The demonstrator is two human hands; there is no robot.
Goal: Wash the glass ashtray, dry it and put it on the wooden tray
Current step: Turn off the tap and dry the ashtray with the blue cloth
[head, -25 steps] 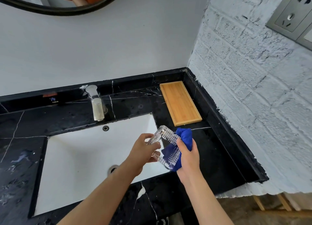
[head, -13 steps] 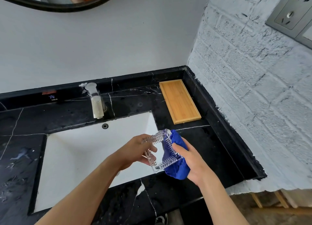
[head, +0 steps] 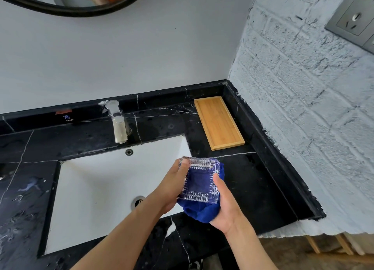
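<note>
The square cut-glass ashtray point(head: 199, 181) is held over the right edge of the sink, its hollow facing me. My left hand point(head: 172, 188) grips its left rim. A blue cloth point(head: 199, 212) lies under and behind the ashtray, cupped by my right hand point(head: 224, 207), whose thumb presses on the ashtray's right rim. The wooden tray point(head: 219, 123) lies bare on the black counter at the back right, well apart from both hands.
A white sink basin point(head: 97, 188) with a drain sits to the left. A metal faucet point(head: 117, 122) stands behind it. The black marble counter point(head: 253, 178) ends at a white brick wall point(head: 303, 117) on the right. A wall socket point(head: 356, 18) is high on that wall.
The ashtray has turned from edge-on to face-up toward me. The blue cloth has shifted from its side to beneath it, and both hands moved slightly lower.
</note>
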